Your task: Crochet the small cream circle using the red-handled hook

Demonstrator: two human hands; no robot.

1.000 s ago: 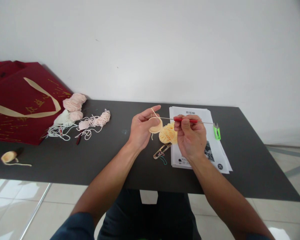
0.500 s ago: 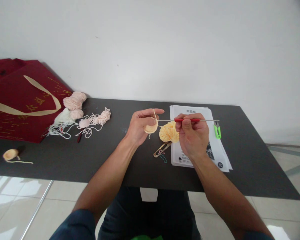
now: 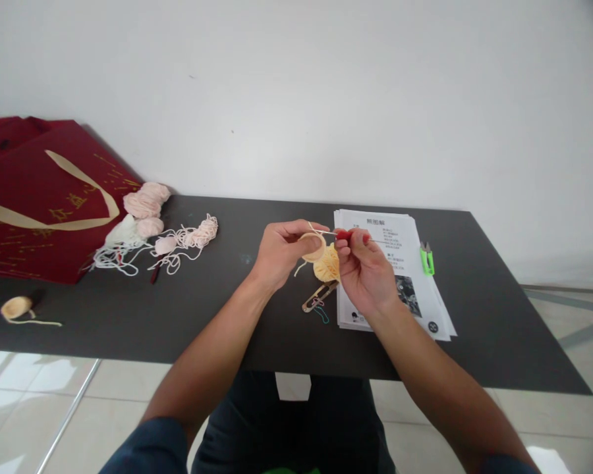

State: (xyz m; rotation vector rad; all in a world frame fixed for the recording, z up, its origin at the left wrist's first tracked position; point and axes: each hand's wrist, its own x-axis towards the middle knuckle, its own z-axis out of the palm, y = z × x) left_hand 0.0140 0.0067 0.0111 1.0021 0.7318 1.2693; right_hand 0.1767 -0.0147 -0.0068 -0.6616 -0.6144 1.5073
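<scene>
Dark tabletop (image 3: 499, 316) against a plain white wall fills my view. My left hand (image 3: 281, 253) has its fingers pinched shut on a small round peach crochet piece (image 3: 316, 250), held just above the table. My right hand (image 3: 368, 273) is closed around the red grip of a crochet hook (image 3: 348, 235), whose thin tip meets the piece between the two sets of fingertips.

Directly beneath the fingers sits a yellow yarn ball (image 3: 326, 268), partly hidden by my right hand. Just nearer me lies a metal clip (image 3: 318, 297). Printed sheets (image 3: 405, 250) lie under the right knuckles, with green snips (image 3: 427, 259) to the right of them. Well to the left of my left fingers are pink yarn skeins (image 3: 145, 205), a loose yarn tangle (image 3: 195, 236) and a red bag (image 3: 39, 191).
</scene>
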